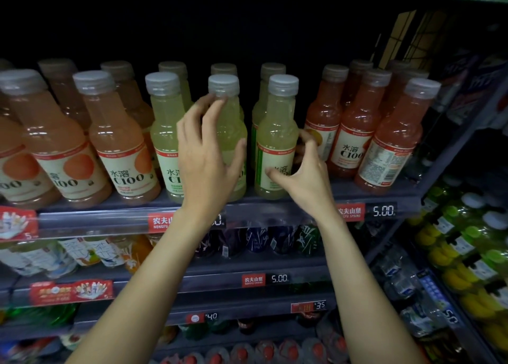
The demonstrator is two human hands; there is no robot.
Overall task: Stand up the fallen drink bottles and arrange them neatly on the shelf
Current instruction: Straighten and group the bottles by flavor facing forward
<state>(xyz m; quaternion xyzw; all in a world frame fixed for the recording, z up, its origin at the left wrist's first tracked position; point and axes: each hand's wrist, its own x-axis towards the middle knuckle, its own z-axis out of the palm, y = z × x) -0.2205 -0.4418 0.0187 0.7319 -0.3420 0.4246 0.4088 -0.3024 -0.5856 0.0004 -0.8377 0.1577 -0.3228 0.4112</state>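
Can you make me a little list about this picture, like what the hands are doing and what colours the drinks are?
place: shop shelf with price tags
left hand: wrapped loosely around the middle yellow bottle
right hand: fingers curled round the next yellow bottle
drink colours: orange bottles on the left, yellow in the middle, pink bottles on the right
standing or fallen: all bottles on this shelf stand upright
lower shelves: more drinks, blurry

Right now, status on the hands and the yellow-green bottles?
Left hand open around middle yellow-green bottle. Right hand open, cupping right yellow-green bottle. All front-row bottles upright. Nothing blocking.
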